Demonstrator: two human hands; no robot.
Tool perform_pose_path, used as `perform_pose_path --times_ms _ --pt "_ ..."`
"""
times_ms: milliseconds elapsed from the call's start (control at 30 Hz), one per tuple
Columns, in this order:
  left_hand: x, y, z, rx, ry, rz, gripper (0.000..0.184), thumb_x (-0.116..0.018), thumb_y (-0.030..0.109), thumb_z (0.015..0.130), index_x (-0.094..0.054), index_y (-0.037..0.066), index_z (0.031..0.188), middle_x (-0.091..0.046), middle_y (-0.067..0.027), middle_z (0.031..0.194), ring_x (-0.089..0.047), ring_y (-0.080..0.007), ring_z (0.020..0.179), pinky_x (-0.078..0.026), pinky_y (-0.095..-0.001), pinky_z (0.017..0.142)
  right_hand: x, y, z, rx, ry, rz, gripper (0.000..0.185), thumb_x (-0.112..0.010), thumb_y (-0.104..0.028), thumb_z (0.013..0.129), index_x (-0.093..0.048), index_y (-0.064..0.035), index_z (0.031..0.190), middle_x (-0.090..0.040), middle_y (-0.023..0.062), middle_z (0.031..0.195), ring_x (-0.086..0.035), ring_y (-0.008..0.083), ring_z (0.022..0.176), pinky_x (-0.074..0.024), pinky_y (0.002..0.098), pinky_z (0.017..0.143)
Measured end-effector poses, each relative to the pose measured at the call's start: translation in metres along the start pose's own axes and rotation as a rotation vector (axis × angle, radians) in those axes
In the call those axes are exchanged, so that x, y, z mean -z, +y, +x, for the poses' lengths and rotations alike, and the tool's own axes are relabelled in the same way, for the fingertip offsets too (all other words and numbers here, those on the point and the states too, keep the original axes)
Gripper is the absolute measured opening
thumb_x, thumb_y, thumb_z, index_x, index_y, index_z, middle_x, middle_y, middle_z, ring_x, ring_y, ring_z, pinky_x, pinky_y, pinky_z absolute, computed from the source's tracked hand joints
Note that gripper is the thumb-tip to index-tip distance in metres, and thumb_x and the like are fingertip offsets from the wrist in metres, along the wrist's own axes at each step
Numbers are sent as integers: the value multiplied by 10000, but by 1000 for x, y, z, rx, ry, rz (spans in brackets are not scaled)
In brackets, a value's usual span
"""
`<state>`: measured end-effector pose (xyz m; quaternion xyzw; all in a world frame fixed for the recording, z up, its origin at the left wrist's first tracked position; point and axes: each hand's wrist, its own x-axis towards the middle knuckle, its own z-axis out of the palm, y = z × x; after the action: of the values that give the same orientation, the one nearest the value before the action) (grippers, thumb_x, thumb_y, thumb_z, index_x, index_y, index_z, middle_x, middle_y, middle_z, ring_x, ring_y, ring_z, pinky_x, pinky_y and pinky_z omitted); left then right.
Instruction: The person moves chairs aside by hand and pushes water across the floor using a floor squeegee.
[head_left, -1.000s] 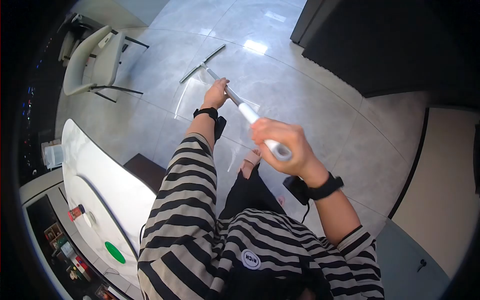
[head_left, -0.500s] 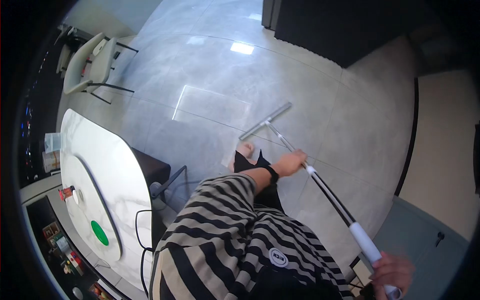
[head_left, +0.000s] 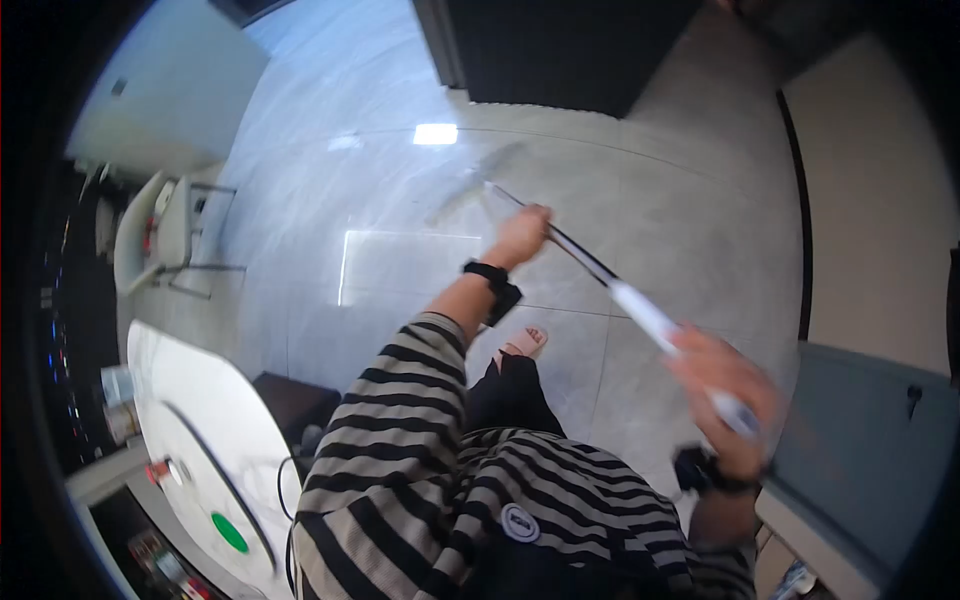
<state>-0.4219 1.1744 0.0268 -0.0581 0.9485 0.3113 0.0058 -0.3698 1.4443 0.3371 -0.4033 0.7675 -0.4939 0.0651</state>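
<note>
A long-handled floor squeegee runs slantwise from the lower right up toward the middle of the floor. My left hand is closed around the thin metal part of its pole, near the head. Around the thick white grip at the rear end, my right hand is wrapped, smeared by motion. The squeegee's head is badly blurred, over the grey tiled floor. One bare foot in a sandal shows below my left hand.
At the left stands a white table with a green disc on it. Beyond it is a pale chair. A dark cabinet stands at the top, and a grey-blue cabinet at the right.
From half a second ago, the squeegee's head has gone farther forward from my feet. Both hands have moved up with the pole, and the view has turned.
</note>
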Motion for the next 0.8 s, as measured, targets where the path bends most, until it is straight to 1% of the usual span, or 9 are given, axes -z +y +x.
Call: perform_pose_path --times_ms 33,267,400,533,633,700,733,767,800 --pt "10 -15 12 -9 16 -36 182 -512 68 774 -564 71 949 -557 -152 1032 -536 -348 981 -453 -430 817 -18 29 13 18 -10 -2 105 -592 43 747 -615 -22 827 -663 131 952 -625 274 973 -453 443 918" --pt "4 -87 87 155 16 -54 654 -666 44 700 -426 129 1302 -381 -123 1375 -358 -302 1263 -349 -377 1019 -67 148 88 19 -99 392 116 -569 81 700 -568 -2 782 -644 109 898 -602 272 977 -411 387 954" --pt "-37 -83 109 43 -249 196 508 -615 89 748 -499 174 1235 -388 -83 1379 -298 -289 1304 -367 -407 998 -19 133 42 -127 -150 227 137 -574 52 674 -580 -25 788 -633 95 889 -604 265 918 -441 381 905" --pt "-108 17 84 -425 -399 -97 198 -639 23 636 -642 74 827 -622 -138 962 -574 -314 972 -456 -413 854 70 68 -34 -354 -173 53 171 -624 43 623 -614 -33 775 -650 113 867 -635 276 887 -439 449 940" --pt "-152 120 29 -574 -351 -229 279 -680 297 714 -527 71 656 -560 -101 741 -554 -315 785 -401 -447 648 117 1 -83 -507 -81 41 101 -639 -38 619 -616 -62 714 -647 116 792 -644 293 779 -491 458 828" --pt "-153 184 -3 -599 -443 -364 287 -659 290 741 -496 75 644 -537 -89 708 -548 -292 802 -392 -413 737 146 -38 -110 -536 -73 124 70 -631 -119 652 -601 -62 681 -652 113 805 -644 287 758 -502 454 759" --pt "-157 209 -19 -626 -447 -402 258 -660 257 732 -495 78 646 -540 -85 711 -549 -286 800 -390 -402 756 134 -60 -98 -644 220 89 143 -607 -145 590 -558 -95 466 -560 41 492 -597 224 553 -525 377 622" --pt "-161 230 -27 -656 -449 -439 233 -661 225 723 -495 80 648 -542 -82 713 -550 -281 799 -389 -392 776 159 -66 -110 -551 -65 77 76 -615 -159 623 -599 -88 603 -612 56 618 -608 208 609 -520 383 603" --pt "-166 248 -27 -707 -550 -460 223 -658 213 717 -492 82 648 -543 -80 708 -551 -282 789 -391 -389 778 160 -82 -100 -570 24 32 145 -596 -169 728 -585 -72 622 -609 60 609 -614 224 604 -525 406 634"
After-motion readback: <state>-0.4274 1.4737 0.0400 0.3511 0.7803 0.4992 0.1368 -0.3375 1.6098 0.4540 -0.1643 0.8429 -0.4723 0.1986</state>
